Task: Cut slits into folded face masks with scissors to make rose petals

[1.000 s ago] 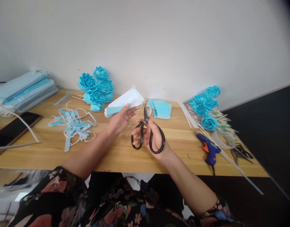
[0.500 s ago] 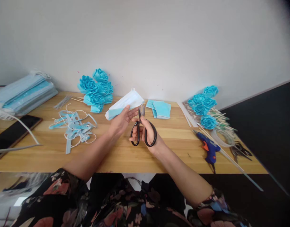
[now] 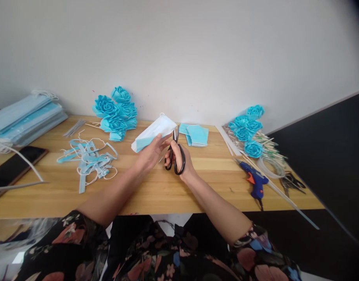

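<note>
A face mask (image 3: 156, 130), white on top with a light blue band along its lower side, is pinched in my left hand (image 3: 151, 152) above the table. My right hand (image 3: 183, 160) grips black-handled scissors (image 3: 181, 167) by the loops. Their blades point away from me at the mask's right end, beside my left fingertips. The handles are nearly closed; whether the blades have mask material between them, I cannot tell. Just beyond the scissors lie cut light blue mask squares (image 3: 197, 135).
To the left are a stack of masks (image 3: 27, 117), a phone (image 3: 16, 166) and cut strips with ear loops (image 3: 93, 158). Blue fabric flowers (image 3: 116, 113) stand behind. On the right are more flowers (image 3: 246, 127), a blue glue gun (image 3: 255, 181) and black-handled pliers (image 3: 292, 183).
My right hand has closed the scissors' handles and turned the blades more upright. The mask stays in my left hand, nearly in place. The whole view has shifted slightly.
</note>
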Demonstrator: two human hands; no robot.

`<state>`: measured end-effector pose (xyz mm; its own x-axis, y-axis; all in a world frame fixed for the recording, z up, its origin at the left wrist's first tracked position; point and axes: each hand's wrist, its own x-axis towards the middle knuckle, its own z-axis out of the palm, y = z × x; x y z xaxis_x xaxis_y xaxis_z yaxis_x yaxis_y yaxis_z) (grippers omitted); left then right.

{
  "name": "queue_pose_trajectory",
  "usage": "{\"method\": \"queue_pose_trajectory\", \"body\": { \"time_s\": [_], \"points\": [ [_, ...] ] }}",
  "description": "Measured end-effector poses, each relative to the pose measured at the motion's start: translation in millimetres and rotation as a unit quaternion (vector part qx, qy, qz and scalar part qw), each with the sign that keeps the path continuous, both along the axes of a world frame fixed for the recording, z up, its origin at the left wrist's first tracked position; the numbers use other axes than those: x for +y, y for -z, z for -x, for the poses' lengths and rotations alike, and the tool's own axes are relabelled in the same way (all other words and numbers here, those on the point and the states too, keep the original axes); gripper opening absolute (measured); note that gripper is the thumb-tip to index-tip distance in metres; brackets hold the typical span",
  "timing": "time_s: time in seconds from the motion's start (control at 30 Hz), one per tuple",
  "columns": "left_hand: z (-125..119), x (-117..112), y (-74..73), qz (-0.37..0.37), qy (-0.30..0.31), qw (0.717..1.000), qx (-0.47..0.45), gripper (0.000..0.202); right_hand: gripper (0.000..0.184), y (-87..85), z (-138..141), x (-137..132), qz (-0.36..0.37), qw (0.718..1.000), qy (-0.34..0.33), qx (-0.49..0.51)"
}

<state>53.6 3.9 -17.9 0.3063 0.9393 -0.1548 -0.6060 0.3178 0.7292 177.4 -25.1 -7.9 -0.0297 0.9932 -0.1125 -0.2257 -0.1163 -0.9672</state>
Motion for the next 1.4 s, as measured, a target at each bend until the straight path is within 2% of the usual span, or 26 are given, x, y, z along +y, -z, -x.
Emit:
{"method": "queue_pose_trajectory", "body": {
  "time_s": [0.1, 0.3, 0.5, 0.9, 1.27, 1.4],
  "points": [
    [-4.3, -1.0, 5.1, -0.006, 0.015, 1.000, 0.016, 0.058, 0.055, -1.5, 0.3, 0.8, -0.013, 1.000, 0.006, 0.002],
    [-10.7, 0.8, 11.5, 0.007, -0.046, 0.999, 0.007, 0.054, 0.063, 0.2, -2.1, -0.8, -0.045, 0.999, 0.009, -0.022],
    [-14.2, 2.3, 11.2, -0.040, -0.091, 0.995, 0.010, 0.039, 0.060, 2.0, -1.5, -7.1, -0.074, 0.995, 0.030, -0.058],
    [-22.2, -4.9, 6.5, -0.095, -0.133, 0.986, 0.036, 0.022, 0.057, 7.0, -4.8, -4.4, -0.070, 0.993, 0.048, -0.081],
    [-27.0, -10.8, 4.6, -0.097, -0.156, 0.982, 0.032, 0.026, 0.057, 4.1, -3.9, -8.0, -0.086, 0.992, 0.063, -0.070],
    [-25.0, -10.5, 2.9, -0.091, -0.155, 0.983, 0.041, 0.021, 0.059, 4.7, -4.3, -8.6, -0.090, 0.992, 0.061, -0.066]
  ]
}}
